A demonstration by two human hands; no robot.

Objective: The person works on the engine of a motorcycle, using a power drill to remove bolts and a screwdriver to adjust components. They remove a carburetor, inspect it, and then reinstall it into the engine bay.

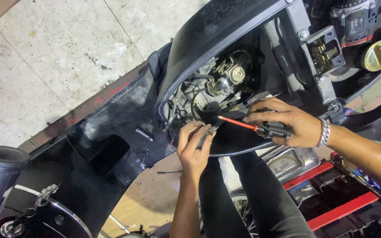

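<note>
While the black scooter body (124,119) lies opened up across the middle of the scene, both hands work at the near rim of its engine opening. The right hand (287,123) is closed around the dark handle of a screwdriver (252,127), whose orange-red shaft runs left toward the other hand. A metal bracelet (324,132) sits on that wrist. The left hand (195,147) comes up from the near side with its fingers curled together at the tip of the screwdriver, pinching something small and dark there; what exactly it grips is too small to tell. Just beyond the two hands, inside the opening, the engine parts (223,81) show with hoses, wires and a round metal fitting. To the far right a brass-coloured round cap (377,55) sits in the bodywork. Near and right of the hands lies a red and black tool tray (331,194), with a shiny metal tin (289,161) beside it. Pale stone floor tiles (45,57) fill the far left, and the person's dark trousers (252,198) show below the hands.
</note>
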